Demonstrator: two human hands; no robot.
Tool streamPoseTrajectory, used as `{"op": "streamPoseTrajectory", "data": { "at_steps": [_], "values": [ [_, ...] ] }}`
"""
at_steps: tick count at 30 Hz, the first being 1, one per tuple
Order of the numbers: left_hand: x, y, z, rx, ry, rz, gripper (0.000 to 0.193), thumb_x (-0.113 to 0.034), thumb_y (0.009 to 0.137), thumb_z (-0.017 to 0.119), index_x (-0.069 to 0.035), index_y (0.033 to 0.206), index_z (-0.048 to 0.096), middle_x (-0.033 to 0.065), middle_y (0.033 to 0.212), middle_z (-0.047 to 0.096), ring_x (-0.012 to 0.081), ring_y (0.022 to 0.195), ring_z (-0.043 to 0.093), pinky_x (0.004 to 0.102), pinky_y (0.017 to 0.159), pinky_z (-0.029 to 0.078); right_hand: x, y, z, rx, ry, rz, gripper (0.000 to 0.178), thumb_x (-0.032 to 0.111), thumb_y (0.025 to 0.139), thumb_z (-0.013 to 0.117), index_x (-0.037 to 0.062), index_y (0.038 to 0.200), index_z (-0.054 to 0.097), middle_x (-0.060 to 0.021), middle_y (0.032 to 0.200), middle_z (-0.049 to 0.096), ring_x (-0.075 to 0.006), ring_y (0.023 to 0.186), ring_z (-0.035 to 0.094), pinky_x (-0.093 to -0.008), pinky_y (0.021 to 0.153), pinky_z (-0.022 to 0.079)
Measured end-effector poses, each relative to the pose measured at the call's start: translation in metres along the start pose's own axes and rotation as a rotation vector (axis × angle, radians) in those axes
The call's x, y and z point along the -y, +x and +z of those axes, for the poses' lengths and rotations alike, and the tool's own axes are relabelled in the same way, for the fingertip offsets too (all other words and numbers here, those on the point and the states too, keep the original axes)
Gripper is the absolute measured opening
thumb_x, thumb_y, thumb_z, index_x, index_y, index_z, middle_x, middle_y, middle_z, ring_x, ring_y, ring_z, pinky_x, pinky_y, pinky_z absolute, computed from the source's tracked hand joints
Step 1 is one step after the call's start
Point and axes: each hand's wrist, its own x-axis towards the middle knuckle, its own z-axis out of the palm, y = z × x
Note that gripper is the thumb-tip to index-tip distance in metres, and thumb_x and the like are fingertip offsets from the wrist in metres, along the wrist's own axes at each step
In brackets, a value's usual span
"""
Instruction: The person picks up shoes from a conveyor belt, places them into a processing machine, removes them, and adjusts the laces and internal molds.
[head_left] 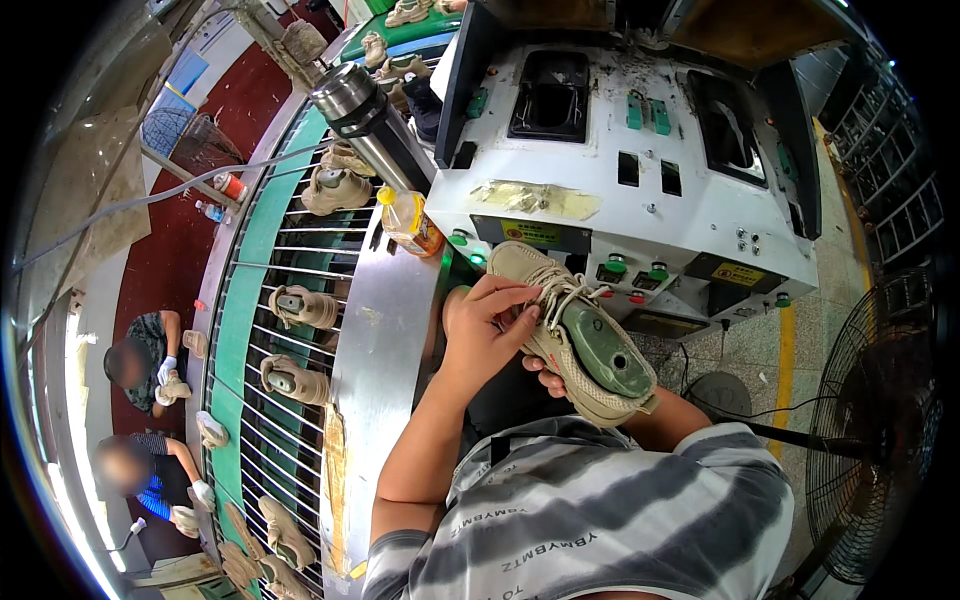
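Observation:
A tan lace-up shoe (520,265) with a green shoe last (605,345) inside it is held in front of my body, toe pointing away. My right hand (545,378) is closed around the shoe from below and behind; only some fingertips show at its side. At the lacing, the thumb and forefinger of my left hand (490,325) are pinched together on the shoelace (550,285). The lace ends lie loosely over the tongue.
A white machine (620,225) with green buttons stands ahead. At left, a steel ledge (375,330) holds a drink bottle (410,222) and a metal flask (370,120). Beyond it, a roller conveyor (285,390) carries several shoes. Two co-workers handle shoes there. A fan (870,430) stands at right.

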Motion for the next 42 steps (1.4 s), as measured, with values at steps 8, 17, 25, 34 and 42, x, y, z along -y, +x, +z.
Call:
{"op": "streamPoseTrajectory", "data": {
  "at_steps": [8, 17, 25, 34, 42],
  "values": [
    [0.013, 0.009, 0.017, 0.093, -0.051, 0.19, 0.036, 0.007, 0.082, 0.057, 0.0, 0.116, 0.064, 0.011, 0.117, 0.057, 0.0127, 0.078, 0.056, 0.0236, 0.067, 0.047, 0.01, -0.014, 0.021, -0.147, -0.213, -0.123, 0.076, 0.072, 0.083, 0.04, 0.0114, 0.126, 0.055, -0.0242, 0.102, 0.06, -0.0376, 0.071, 0.06, -0.0473, 0.06, 0.05],
    [0.196, -0.058, 0.092, -0.197, 0.154, -0.057, 0.008, -0.002, 0.083, 0.062, -0.001, 0.089, 0.067, 0.014, 0.078, 0.065, 0.0285, 0.072, 0.064, 0.0327, 0.067, 0.05, 0.113, -0.134, 0.093, -0.679, -0.7, -0.868, 0.052, 0.023, 0.082, 0.059, 0.0024, 0.129, 0.053, -0.0151, 0.118, 0.063, -0.0307, 0.106, 0.062, -0.0453, 0.094, 0.05],
    [0.191, -0.039, 0.096, -0.223, 0.165, -0.137, 0.008, -0.004, 0.077, 0.062, -0.002, 0.082, 0.067, 0.0142, 0.072, 0.064, 0.0269, 0.062, 0.063, 0.0333, 0.059, 0.05, 0.305, -0.177, 0.231, -1.21, -1.56, -1.461, 0.101, 0.014, 0.067, 0.076, 0.0118, 0.152, 0.023, -0.0099, 0.138, 0.049, -0.0229, 0.117, 0.053, -0.0331, 0.096, 0.044],
    [0.208, -0.027, 0.097, -0.253, 0.201, -0.147, 0.007, -0.006, 0.074, 0.062, -0.003, 0.077, 0.067, 0.014, 0.07, 0.064, 0.0286, 0.061, 0.063, 0.0349, 0.059, 0.051, 0.46, -0.159, 0.273, -1.985, -2.037, -0.622, 0.108, 0.042, 0.057, 0.076, 0.0124, 0.15, 0.03, -0.0151, 0.135, 0.054, -0.0288, 0.118, 0.057, -0.0355, 0.096, 0.044],
    [0.206, -0.022, 0.096, -0.263, 0.244, -0.152, 0.007, -0.007, 0.074, 0.063, -0.003, 0.078, 0.067, 0.0139, 0.07, 0.064, 0.029, 0.063, 0.064, 0.0357, 0.059, 0.051, 0.445, -0.145, 0.216, -2.328, -2.031, -0.572, 0.081, 0.054, 0.075, 0.066, 0.0126, 0.141, 0.043, -0.016, 0.121, 0.062, -0.0339, 0.109, 0.06, -0.0403, 0.094, 0.046]
  ]
}}
